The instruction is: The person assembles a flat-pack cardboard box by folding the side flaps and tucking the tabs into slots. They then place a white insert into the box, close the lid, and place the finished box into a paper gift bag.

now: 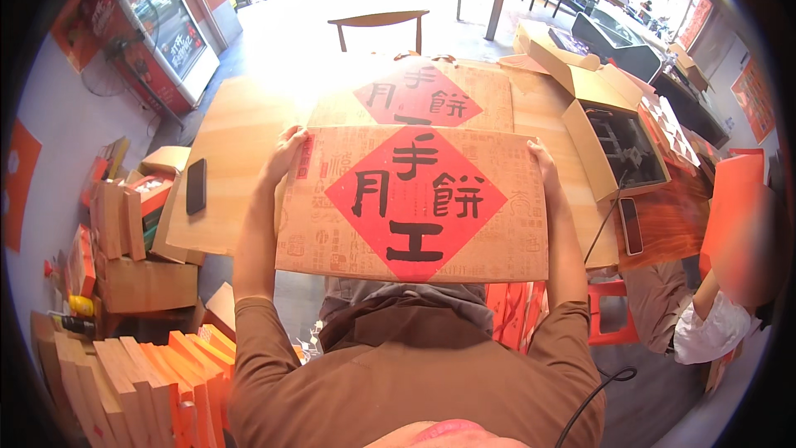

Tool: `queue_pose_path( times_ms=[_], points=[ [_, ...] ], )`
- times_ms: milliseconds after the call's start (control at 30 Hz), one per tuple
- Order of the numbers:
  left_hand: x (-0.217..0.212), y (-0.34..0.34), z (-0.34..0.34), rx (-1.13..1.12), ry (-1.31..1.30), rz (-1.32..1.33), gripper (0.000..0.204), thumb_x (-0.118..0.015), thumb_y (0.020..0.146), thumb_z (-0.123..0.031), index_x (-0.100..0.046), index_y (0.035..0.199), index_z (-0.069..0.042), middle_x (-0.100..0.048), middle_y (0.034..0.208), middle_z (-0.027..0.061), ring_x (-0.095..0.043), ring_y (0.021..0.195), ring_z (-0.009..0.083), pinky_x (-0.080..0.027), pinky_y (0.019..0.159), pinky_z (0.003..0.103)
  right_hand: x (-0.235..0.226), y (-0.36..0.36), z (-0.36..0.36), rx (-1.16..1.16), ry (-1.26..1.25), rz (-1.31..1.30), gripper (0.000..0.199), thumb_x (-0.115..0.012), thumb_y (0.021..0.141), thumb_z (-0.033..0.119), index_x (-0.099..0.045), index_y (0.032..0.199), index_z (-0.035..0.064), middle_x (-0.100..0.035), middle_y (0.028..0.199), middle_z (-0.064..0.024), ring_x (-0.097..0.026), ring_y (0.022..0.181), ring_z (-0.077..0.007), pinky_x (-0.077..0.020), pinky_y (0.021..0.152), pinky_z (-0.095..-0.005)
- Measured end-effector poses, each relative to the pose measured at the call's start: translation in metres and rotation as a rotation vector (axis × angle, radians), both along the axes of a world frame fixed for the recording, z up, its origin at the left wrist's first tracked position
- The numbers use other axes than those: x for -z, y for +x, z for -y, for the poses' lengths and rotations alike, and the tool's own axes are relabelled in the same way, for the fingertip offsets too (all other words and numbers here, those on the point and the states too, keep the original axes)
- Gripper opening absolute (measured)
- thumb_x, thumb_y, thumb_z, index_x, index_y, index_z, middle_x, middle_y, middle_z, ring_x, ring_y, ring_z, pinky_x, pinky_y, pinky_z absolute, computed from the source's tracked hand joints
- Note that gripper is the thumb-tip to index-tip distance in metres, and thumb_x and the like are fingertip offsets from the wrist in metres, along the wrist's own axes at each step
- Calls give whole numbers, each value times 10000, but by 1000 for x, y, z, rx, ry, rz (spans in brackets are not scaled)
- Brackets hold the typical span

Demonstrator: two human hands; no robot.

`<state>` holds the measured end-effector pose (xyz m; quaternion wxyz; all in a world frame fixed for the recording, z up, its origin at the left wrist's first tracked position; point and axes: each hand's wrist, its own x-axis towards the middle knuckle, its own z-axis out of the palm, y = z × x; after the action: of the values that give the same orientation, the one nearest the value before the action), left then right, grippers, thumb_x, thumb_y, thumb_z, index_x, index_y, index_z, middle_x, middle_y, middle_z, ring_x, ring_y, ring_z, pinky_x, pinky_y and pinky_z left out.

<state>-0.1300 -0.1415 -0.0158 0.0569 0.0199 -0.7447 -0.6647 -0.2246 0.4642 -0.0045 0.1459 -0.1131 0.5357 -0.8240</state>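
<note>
A flat brown cardboard box [514, 232] with a red diamond label and black lettering is held up in front of my chest. My left hand [288, 148] grips its far left corner, fingers wrapped over the edge. At the far right corner my right hand [541, 156] grips the same box. Just beyond it, a second cardboard box [332, 112] with a matching red diamond lies on the wooden table [220, 174], its near part hidden behind the held box.
A dark phone [196, 187] lies at the table's left; another phone [632, 226] is at the right, near an open carton [584, 145]. Cardboard boxes [149, 282] and orange folded cartons [195, 365] crowd the left. A co-worker's white sleeve [709, 332] shows at right.
</note>
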Motion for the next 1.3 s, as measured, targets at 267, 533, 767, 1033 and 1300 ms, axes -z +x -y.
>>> queue_pose_path(
  times_ms=[267, 533, 767, 1033, 1300],
  points=[
    [3, 10, -2, -10, -137, 4, 295, -632, 1111, -289, -734, 1159, -17, -741, 1037, 25, -654, 937, 86, -536, 854, 268, 5, -3, -8, 85, 164, -64, 331, -548, 1140, 220, -572, 1381, -6, -715, 1170, -82, -711, 1006, -140, -584, 860, -288],
    [-11, 14, -3, -141, -328, 5, 460, -771, 1011, -310, -701, 1295, 46, -795, 1133, 117, -744, 1027, 160, -597, 860, 306, 4, 17, 1, 39, -4, -41, 312, -538, 1130, 286, -643, 1244, 15, -719, 1175, -81, -693, 1004, -136, -561, 885, -280],
    [-39, 51, -55, -213, -893, -83, 991, -780, 909, -545, -443, 1576, 106, -587, 1501, 341, -584, 1407, 428, -483, 1151, 474, 40, 4, -26, 140, 195, -129, 505, -587, 1113, 315, -524, 1450, -56, -690, 1253, -86, -642, 1144, -122, -519, 987, -273],
    [-44, 96, -37, -48, -601, 10, 892, -688, 1024, -500, -358, 1625, 71, -677, 1371, 322, -680, 1262, 423, -506, 1089, 467, 27, 25, -18, 21, 100, -105, 468, -547, 1116, 340, -650, 1311, -72, -728, 1200, -87, -662, 1127, -154, -518, 988, -299],
    [-18, 277, -35, -119, -215, 211, 638, -632, 1059, -443, -513, 1568, -77, -674, 1285, 114, -673, 1077, 206, -649, 615, 364, 22, 82, -24, 248, 451, -168, 435, -561, 1084, 373, -677, 1206, -28, -728, 1102, -74, -672, 1019, -145, -529, 902, -308]
  ],
)
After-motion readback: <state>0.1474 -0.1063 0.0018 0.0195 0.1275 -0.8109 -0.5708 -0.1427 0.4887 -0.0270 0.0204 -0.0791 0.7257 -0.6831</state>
